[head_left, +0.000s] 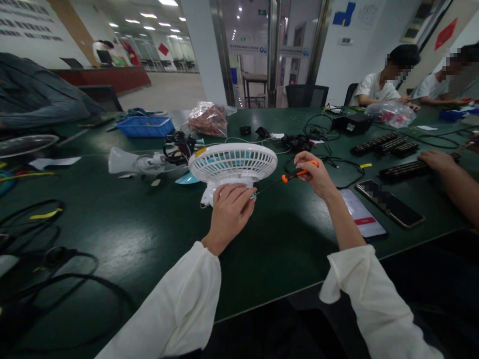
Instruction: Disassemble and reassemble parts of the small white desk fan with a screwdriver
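A white fan head [234, 159] with a slatted guard and pale blue blades inside stands before me, its guard facing up. My left hand [232, 204] is wrapped round the white housing below the guard. A small teal part [254, 196] shows at its thumb and fingertips. In my right hand [313, 173] is an orange and black screwdriver [295, 174], held by the handle. Its thin shaft slants down to the left, the tip at the teal part; whether it touches a screw is hidden. A light blue blade [187, 178] lies behind the fan head.
Left of the fan lies a white stand piece [125, 162]. Behind are a blue bin [145, 126] and a plastic bag of reddish parts [208, 119]. Two phones [389, 203] lie at right, near another person's hand [437, 160] on dark rods. Black cables [48, 254] spread at left.
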Demonstrator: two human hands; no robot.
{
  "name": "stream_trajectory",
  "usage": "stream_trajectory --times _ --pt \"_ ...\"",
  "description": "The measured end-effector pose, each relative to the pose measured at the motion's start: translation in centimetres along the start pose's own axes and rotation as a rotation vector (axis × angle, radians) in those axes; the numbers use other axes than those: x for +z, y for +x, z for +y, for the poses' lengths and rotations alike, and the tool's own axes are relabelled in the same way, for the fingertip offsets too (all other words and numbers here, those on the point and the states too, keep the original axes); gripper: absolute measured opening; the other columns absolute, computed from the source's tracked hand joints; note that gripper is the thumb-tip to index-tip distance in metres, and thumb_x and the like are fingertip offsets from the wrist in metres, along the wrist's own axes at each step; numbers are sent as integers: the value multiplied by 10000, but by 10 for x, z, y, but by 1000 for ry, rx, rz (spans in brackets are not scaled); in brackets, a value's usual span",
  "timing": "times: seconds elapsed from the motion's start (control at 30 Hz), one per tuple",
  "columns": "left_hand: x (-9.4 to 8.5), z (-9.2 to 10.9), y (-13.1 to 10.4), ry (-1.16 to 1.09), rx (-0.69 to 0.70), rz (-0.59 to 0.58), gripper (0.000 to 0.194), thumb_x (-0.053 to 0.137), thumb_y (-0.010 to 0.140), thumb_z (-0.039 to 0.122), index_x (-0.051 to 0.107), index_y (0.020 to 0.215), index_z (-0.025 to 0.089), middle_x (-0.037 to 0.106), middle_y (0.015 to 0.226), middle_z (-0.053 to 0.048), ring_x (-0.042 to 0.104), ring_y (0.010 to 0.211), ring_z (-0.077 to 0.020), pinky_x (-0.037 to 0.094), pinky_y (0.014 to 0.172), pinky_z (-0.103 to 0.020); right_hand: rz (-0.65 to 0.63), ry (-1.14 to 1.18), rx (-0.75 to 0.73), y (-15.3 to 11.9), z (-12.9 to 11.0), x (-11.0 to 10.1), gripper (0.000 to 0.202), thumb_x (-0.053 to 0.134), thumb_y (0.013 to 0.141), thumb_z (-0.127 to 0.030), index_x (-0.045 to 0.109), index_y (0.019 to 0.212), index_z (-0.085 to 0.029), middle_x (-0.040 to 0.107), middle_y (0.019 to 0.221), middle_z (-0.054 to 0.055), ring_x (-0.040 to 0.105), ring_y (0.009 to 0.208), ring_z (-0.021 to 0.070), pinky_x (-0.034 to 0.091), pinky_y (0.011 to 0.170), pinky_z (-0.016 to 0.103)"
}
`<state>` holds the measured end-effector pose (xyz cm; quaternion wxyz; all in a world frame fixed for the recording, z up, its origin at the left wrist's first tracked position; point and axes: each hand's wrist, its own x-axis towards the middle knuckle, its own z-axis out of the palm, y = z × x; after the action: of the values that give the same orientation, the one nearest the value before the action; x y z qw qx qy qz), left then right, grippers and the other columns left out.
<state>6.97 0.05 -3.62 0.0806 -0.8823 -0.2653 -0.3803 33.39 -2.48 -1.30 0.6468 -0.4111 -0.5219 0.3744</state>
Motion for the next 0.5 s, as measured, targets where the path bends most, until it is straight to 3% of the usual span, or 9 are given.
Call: stream_trajectory --times 0.1,0.17,0.23,0.37,0.5 --pt "1 -1 0 6 10 3 237 547 890 218 629 1113 211 699 1049 -46 588 1063 -213 391 975 -430 -62 -42 56 -1 -2 -2 218 586 791 -398 594 753 -184 372 532 -69 321 424 53 317 413 186" --pt "1 -1 0 12 8 10 236 546 889 217 629 1110 212 699 1044 -46 590 1056 -214 394 971 -430 -101 -41 92 -2 -3 -3 347 506 848 -496 597 740 -180 267 457 -89 245 387 56 263 385 188" --pt "2 0 0 14 7 16 232 545 889 216 630 1105 210 699 1039 -47 590 1053 -213 394 971 -427 -118 -21 107 -2 -5 -3 349 510 851 -508 595 755 -183 239 450 -97 205 379 52 216 371 186" --pt "1 1 -1 17 7 4 240 539 893 214 625 1116 208 695 1050 -49 583 1069 -215 389 983 -432 -72 -1 78 -4 -10 -5 156 661 739 -327 588 791 -199 412 616 -64 319 455 44 309 408 168" --pt "0 1 -2 8 4 -5 249 534 897 216 620 1130 210 690 1063 -48 578 1079 -213 385 996 -431 -80 -25 97 -5 -11 -8 147 671 707 -278 607 817 -204 486 753 -30 463 606 74 405 486 165"
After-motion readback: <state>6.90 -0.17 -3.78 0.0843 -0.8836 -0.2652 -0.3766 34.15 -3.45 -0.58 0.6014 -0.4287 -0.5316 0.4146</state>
